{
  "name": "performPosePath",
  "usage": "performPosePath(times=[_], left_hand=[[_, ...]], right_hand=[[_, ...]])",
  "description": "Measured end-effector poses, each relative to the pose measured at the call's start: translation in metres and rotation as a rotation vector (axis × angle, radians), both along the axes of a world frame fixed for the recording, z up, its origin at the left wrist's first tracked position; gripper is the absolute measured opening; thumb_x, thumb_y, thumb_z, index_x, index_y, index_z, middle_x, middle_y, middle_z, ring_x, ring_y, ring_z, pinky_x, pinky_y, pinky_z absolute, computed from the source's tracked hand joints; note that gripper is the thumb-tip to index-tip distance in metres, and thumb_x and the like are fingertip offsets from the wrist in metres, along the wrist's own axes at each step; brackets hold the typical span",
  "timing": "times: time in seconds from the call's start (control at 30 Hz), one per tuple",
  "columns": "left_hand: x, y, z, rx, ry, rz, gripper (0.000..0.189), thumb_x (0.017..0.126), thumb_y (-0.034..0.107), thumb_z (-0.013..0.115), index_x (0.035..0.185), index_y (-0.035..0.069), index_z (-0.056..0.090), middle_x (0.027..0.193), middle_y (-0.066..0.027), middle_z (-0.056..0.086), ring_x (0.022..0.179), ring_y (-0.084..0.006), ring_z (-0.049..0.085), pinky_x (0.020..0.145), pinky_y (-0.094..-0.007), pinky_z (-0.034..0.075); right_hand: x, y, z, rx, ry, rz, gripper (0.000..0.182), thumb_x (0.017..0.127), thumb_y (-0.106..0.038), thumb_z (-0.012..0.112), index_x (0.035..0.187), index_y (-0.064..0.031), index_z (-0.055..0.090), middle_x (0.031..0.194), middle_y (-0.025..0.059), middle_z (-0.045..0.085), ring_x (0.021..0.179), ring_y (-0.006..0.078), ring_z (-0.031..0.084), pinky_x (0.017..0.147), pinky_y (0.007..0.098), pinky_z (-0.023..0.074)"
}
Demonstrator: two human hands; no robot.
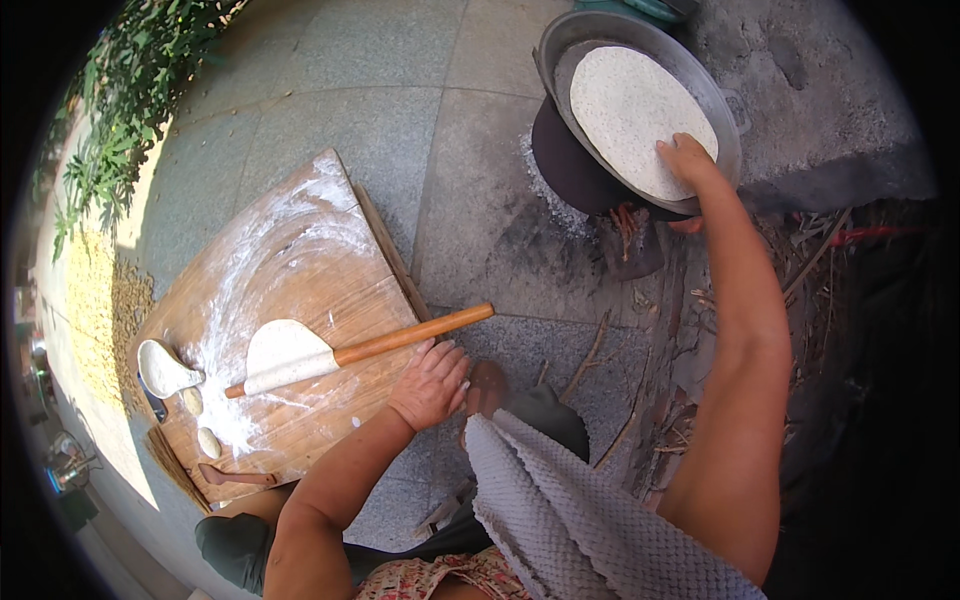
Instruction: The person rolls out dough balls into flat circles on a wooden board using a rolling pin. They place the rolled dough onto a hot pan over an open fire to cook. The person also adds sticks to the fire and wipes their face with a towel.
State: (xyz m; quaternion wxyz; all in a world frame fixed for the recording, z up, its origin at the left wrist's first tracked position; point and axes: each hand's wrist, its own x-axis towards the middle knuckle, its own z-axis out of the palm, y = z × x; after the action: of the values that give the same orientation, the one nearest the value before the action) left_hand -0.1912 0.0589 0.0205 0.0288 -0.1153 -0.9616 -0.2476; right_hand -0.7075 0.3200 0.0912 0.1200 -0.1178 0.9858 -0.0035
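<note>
My right hand reaches into a wide metal pan at the upper right, its fingertips on a large flat round of dough lying inside. My left hand, fingers partly spread, rests at the right edge of a floured wooden board, just below a wooden rolling pin. A smaller sheet of dough lies on the board, its lower edge wrapped around the pin. Beside it at the left are a scoop of flour and two small dough pieces.
The pan sits on a dark round stove with burning sticks below it. A small wooden tool and a straw brush are at the board's lower left. Twigs litter the floor. A grey towel hangs before me.
</note>
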Motion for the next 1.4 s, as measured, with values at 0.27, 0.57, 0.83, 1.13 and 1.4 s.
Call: performPosePath(times=[0.27,0.57,0.83,1.13,1.4], left_hand=[[0.001,0.000,-0.003,0.008,0.021,0.005,0.041,0.082,0.022,0.068,0.116,0.000,0.063,0.124,-0.0147,0.059,0.125,-0.0326,0.049,0.113,-0.0503,0.032],[-0.001,0.000,0.000,-0.008,-0.005,-0.008,0.043,0.081,0.023,0.068,0.117,0.000,0.062,0.125,-0.0152,0.059,0.126,-0.0330,0.049,0.114,-0.0508,0.032],[0.001,-0.002,-0.001,-0.019,0.001,-0.010,0.042,0.081,0.023,0.067,0.116,0.001,0.063,0.124,-0.0144,0.060,0.125,-0.0323,0.050,0.114,-0.0501,0.032],[0.000,-0.003,0.000,0.017,0.024,-0.005,0.041,0.079,0.021,0.069,0.114,0.001,0.063,0.121,-0.0146,0.061,0.122,-0.0329,0.052,0.111,-0.0511,0.036],[0.000,-0.001,-0.002,0.051,0.044,-0.003,0.042,0.078,0.018,0.070,0.115,0.000,0.062,0.121,-0.0155,0.060,0.122,-0.0348,0.052,0.110,-0.0529,0.037]], right_hand=[[-0.019,0.025,0.038,0.112,-0.037,-0.031,0.044,0.096,-0.032,0.049,0.129,-0.0061,0.062,0.136,0.0179,0.058,0.125,0.0352,0.055,0.105,0.0412,0.0441],[0.015,0.024,0.052,0.373,-0.117,0.230,0.032,0.087,-0.010,0.049,0.108,-0.0053,0.072,0.117,0.0215,0.067,0.108,0.0375,0.065,0.091,0.0432,0.0518],[0.052,-0.053,0.055,-0.027,0.034,0.453,0.020,0.086,-0.007,0.052,0.099,-0.0078,0.066,0.101,0.0195,0.069,0.098,0.0372,0.065,0.086,0.0419,0.0508],[0.036,-0.091,0.015,-0.388,-0.082,0.390,0.021,0.086,-0.006,0.054,0.102,-0.0064,0.067,0.100,0.0176,0.069,0.096,0.0313,0.066,0.087,0.0383,0.0502],[0.040,-0.056,0.046,-0.195,0.120,0.199,0.021,0.090,-0.012,0.055,0.106,-0.0058,0.067,0.102,0.0191,0.070,0.096,0.0342,0.067,0.086,0.0406,0.0523]])
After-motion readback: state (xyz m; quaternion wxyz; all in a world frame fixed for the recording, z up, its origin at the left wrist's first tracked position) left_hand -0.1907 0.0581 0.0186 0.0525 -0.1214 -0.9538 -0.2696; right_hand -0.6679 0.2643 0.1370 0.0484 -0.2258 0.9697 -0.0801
